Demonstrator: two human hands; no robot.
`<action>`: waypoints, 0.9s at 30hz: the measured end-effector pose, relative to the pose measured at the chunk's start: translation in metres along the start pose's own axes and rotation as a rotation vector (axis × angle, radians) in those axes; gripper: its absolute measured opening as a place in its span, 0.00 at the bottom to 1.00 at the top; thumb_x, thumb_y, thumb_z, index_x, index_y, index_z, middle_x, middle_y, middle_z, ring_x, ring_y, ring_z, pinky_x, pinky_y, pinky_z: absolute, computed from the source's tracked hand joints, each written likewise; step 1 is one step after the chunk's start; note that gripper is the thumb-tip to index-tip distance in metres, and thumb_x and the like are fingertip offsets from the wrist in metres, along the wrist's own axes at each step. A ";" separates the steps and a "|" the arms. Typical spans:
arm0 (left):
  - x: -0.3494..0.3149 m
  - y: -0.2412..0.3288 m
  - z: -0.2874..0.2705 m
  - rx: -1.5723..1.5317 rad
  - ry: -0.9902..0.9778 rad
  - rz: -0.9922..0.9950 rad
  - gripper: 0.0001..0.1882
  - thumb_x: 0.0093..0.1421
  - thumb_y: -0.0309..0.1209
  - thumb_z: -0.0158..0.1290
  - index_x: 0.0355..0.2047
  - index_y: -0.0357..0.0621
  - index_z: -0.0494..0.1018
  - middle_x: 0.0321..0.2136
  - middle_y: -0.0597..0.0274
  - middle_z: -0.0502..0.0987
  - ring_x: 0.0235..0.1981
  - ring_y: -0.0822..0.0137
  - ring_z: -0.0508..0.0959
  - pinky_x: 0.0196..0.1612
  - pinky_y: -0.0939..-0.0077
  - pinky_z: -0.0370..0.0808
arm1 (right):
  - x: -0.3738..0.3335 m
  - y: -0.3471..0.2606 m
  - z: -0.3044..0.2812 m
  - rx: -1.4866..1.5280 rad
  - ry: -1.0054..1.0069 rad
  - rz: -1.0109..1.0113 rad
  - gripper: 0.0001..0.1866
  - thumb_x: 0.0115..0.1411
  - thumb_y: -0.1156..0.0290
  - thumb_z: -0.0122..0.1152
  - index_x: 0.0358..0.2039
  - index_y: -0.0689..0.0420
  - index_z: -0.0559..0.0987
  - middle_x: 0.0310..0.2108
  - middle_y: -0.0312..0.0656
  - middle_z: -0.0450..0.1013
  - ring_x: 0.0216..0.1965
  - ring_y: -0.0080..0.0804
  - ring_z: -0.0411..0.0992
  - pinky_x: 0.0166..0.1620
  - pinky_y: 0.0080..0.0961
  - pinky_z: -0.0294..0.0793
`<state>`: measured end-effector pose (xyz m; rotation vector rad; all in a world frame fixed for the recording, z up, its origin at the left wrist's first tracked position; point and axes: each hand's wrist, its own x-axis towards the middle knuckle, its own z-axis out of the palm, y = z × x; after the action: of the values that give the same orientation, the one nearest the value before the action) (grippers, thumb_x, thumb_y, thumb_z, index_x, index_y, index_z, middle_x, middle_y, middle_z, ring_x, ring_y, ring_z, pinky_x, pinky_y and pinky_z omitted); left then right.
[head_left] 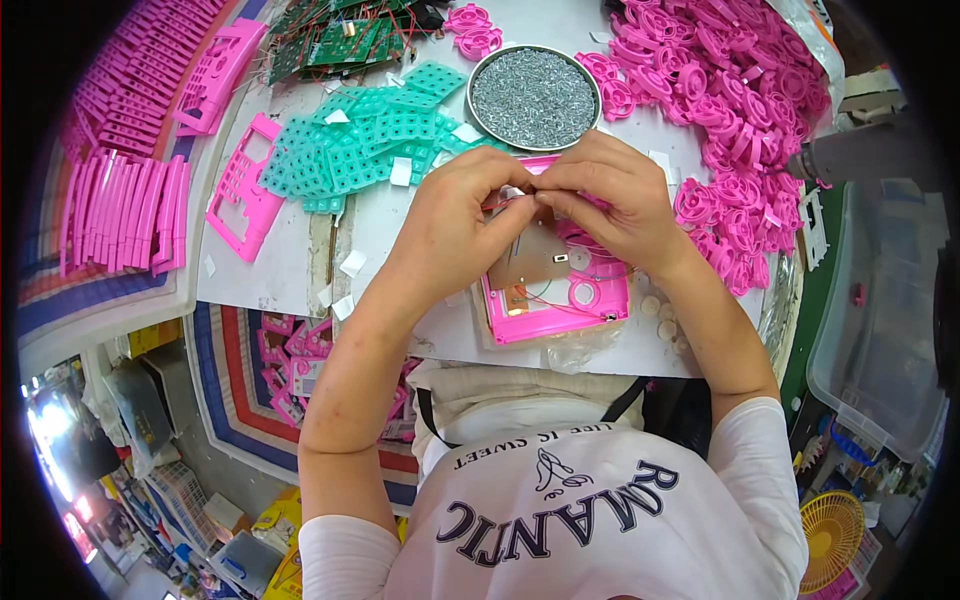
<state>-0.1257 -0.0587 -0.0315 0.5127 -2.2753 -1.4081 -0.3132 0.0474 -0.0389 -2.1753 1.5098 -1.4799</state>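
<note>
A pink plastic housing (555, 325) lies in front of me, with a brown circuit board (525, 262) tilted inside it. Thin red and green wires run across the housing to its near edge, past a pink ring. Over its far part my left hand (462, 215) and my right hand (617, 195) meet, fingertips pinched together. What they pinch is too small and covered to make out; a bit of red wire shows beside the left fingers. Just beyond the hands stands a round metal dish (533, 98) full of small silvery screws.
Teal rubber keypad sheets (350, 145) lie left of the dish, green circuit boards (345, 40) behind them. Pink ring parts (720, 90) are heaped at right. Pink housings (130, 215) stand stacked at left. A clear plastic bin (880, 320) sits at far right.
</note>
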 end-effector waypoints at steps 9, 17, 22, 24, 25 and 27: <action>-0.009 -0.003 0.002 0.097 0.156 0.151 0.04 0.57 0.23 0.62 0.32 0.37 0.78 0.32 0.56 0.80 0.31 0.60 0.80 0.35 0.69 0.77 | -0.007 -0.023 -0.011 -0.029 -0.185 0.186 0.21 0.56 0.67 0.70 0.51 0.59 0.82 0.42 0.44 0.77 0.41 0.39 0.72 0.46 0.32 0.72; -0.014 -0.003 0.003 0.267 0.147 0.273 0.07 0.58 0.22 0.62 0.38 0.39 0.81 0.36 0.54 0.83 0.37 0.56 0.83 0.40 0.68 0.78 | -0.008 -0.014 -0.036 0.006 -0.051 0.235 0.31 0.57 0.68 0.70 0.62 0.58 0.75 0.44 0.45 0.74 0.40 0.36 0.71 0.46 0.29 0.71; -0.017 -0.004 0.007 0.216 0.170 0.179 0.08 0.58 0.23 0.62 0.39 0.38 0.83 0.32 0.54 0.84 0.33 0.58 0.84 0.38 0.70 0.79 | 0.003 0.000 -0.026 0.510 0.289 0.537 0.39 0.67 0.79 0.56 0.76 0.54 0.53 0.42 0.39 0.74 0.35 0.19 0.69 0.41 0.18 0.70; -0.019 -0.001 0.008 0.098 0.193 -0.020 0.07 0.58 0.23 0.62 0.38 0.37 0.83 0.31 0.55 0.84 0.31 0.62 0.83 0.36 0.72 0.79 | 0.024 0.012 -0.020 0.428 0.258 0.590 0.39 0.67 0.77 0.58 0.75 0.53 0.55 0.41 0.39 0.75 0.35 0.19 0.70 0.40 0.18 0.71; -0.022 0.001 0.010 0.039 0.197 -0.128 0.07 0.58 0.23 0.62 0.37 0.37 0.83 0.31 0.55 0.84 0.30 0.63 0.83 0.35 0.73 0.78 | 0.030 0.016 -0.014 0.394 0.248 0.625 0.39 0.66 0.76 0.60 0.75 0.53 0.55 0.41 0.39 0.75 0.35 0.20 0.70 0.40 0.18 0.72; -0.024 -0.001 0.012 0.066 0.231 -0.082 0.07 0.57 0.24 0.63 0.37 0.39 0.83 0.30 0.57 0.83 0.27 0.66 0.82 0.31 0.75 0.77 | 0.068 0.059 0.004 0.085 0.163 0.526 0.32 0.62 0.71 0.64 0.67 0.55 0.68 0.41 0.44 0.77 0.34 0.29 0.74 0.41 0.26 0.75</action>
<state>-0.1111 -0.0381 -0.0410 0.7559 -2.1416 -1.2431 -0.3469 -0.0356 -0.0300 -1.4736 1.8416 -1.5148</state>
